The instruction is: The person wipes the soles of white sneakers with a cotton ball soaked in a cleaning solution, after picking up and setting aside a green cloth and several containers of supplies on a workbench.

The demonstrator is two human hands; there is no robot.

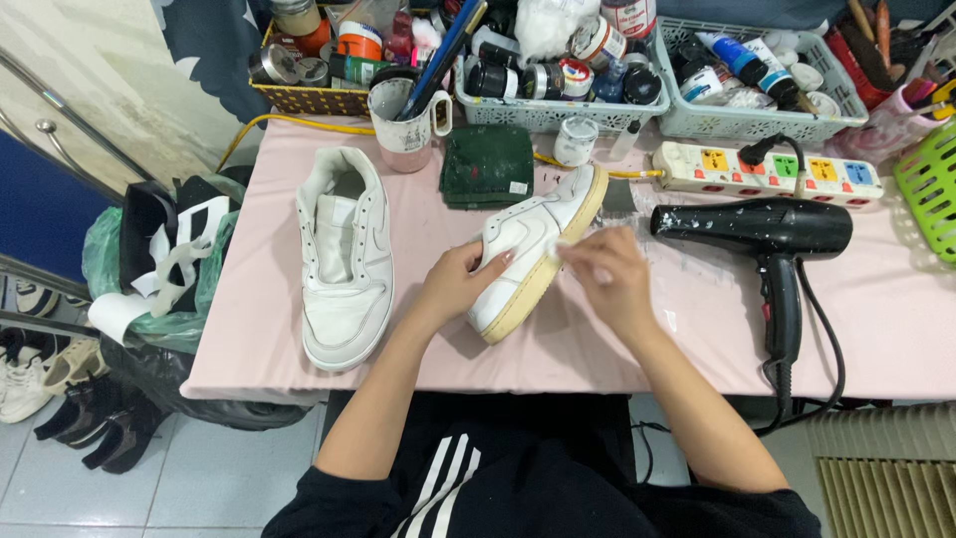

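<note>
My left hand (455,286) grips a white sneaker (528,244) tipped on its side, its yellowed sole facing right. My right hand (607,277) pinches a small white pad (564,249) against the sneaker's side near the sole edge. A second white sneaker (346,257), without laces, lies flat on the pink table (259,319) to the left of my left hand.
A black hair dryer (767,234) lies to the right, its cord trailing off the table. Behind are a power strip (772,167), a folded dark green cloth (486,164), a mug with brushes (406,118) and baskets of paint jars (558,70). A bag and shoes sit on the floor at left.
</note>
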